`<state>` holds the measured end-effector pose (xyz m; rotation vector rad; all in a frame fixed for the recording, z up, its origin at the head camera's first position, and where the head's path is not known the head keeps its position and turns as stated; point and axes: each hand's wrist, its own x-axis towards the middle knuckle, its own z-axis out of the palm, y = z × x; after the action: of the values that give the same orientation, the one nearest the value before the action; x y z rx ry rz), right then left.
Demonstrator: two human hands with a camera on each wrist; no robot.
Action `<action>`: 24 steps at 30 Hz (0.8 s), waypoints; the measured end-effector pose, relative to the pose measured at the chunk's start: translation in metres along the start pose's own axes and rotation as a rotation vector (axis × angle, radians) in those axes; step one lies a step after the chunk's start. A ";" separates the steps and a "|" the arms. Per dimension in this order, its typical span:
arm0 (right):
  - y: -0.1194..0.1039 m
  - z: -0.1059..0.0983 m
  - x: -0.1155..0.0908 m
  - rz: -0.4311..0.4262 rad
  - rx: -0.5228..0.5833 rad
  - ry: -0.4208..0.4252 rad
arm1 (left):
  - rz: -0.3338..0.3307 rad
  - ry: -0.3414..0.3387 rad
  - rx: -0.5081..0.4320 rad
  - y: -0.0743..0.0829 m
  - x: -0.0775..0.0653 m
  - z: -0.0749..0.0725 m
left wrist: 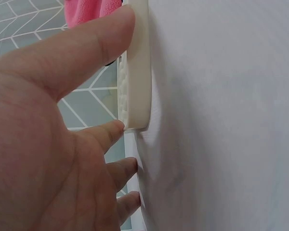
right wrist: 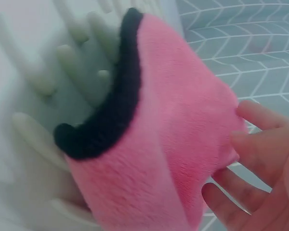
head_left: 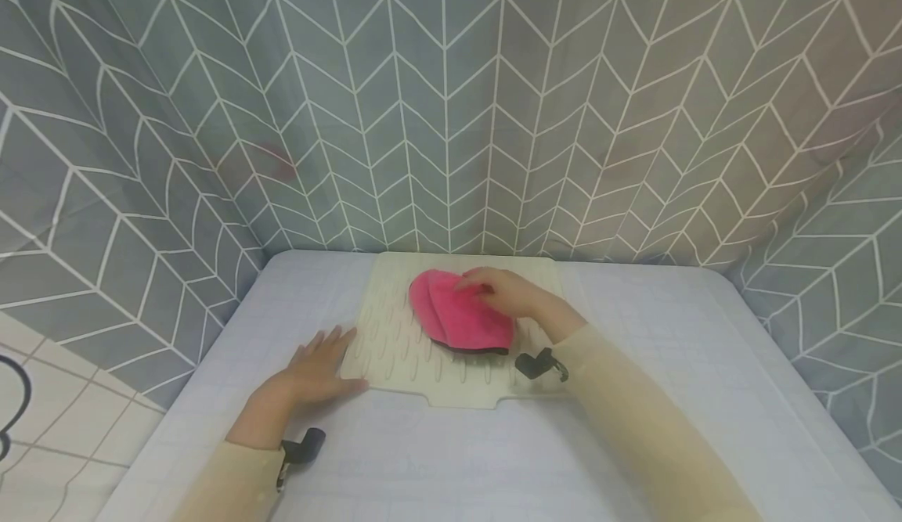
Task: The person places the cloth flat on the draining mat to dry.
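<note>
A pink plush cloth [head_left: 468, 311] with a black edge lies folded on a cream board [head_left: 395, 365] covered in raised oblong ridges. At the cloth's upper right, my right hand [head_left: 503, 291] pinches it with thumb and forefinger; the right wrist view shows the other fingers loosely bent beside the pink cloth [right wrist: 168, 120]. Spread fingers mark my left hand [head_left: 317, 369], which rests at the board's front left corner. In the left wrist view, the thumb of the left hand [left wrist: 53, 115] touches the front edge of the board [left wrist: 138, 82], and its other fingertips reach down the side.
The board lies on a table with a pale cloth [head_left: 451, 467]. Behind it and at both sides hangs a grey curtain [head_left: 451, 115] with white chevron lines. White floor tiles [head_left: 63, 412] show at the lower left. Each wrist wears a small black camera [head_left: 539, 364].
</note>
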<state>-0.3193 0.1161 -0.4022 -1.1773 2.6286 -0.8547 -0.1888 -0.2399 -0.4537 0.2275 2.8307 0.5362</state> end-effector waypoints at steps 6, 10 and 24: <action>-0.004 -0.012 -0.012 0.023 0.111 0.044 | -0.001 0.000 0.006 0.001 -0.001 -0.001; -0.007 -0.019 -0.024 0.032 0.200 0.058 | -0.003 -0.009 0.000 0.003 -0.003 -0.004; 0.011 -0.025 -0.073 0.175 0.233 0.245 | -0.012 -0.026 0.003 0.008 0.001 -0.011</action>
<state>-0.2852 0.1857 -0.3950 -0.8174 2.6706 -1.2980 -0.1922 -0.2358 -0.4409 0.2158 2.8056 0.5226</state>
